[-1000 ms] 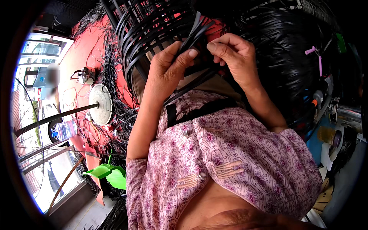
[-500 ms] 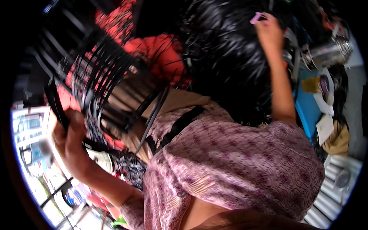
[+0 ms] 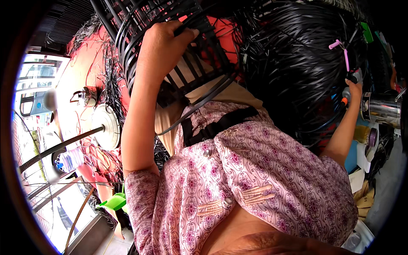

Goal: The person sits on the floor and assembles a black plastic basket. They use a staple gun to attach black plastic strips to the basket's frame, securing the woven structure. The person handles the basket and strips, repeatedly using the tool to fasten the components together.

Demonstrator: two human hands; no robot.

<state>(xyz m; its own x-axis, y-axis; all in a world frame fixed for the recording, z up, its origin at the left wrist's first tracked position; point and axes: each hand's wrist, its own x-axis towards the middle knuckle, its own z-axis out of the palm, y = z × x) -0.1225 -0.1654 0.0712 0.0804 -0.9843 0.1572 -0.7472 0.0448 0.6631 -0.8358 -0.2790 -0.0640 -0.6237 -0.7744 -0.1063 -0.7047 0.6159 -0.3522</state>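
Note:
A partly woven basket of black plastic strips (image 3: 208, 57) lies tilted over my lap, its loose strips curving out to both sides. My left hand (image 3: 163, 49) is bent over its upper side, thumb and fingers closed on the strips. Out to the right, my right hand (image 3: 355, 90) is closed around a grey hand tool (image 3: 356, 77) with an orange part; its exact kind is unclear. Just above that tool is a thin pink piece (image 3: 346, 58) with a bar at its top. Whether the two are joined cannot be made out.
A large heap of black strips (image 3: 293, 68) fills the right centre. Near my right forearm stand a metal canister (image 3: 380, 108) and a yellowish jar (image 3: 362, 134). On the left are a round whitish lid (image 3: 106, 127), a glass mug (image 3: 89, 97) and a green plastic piece (image 3: 114, 202).
My left hand has moved up and right onto the basket strips, away from a dark strip. My right hand has moved right and down from the heap to the grey tool.

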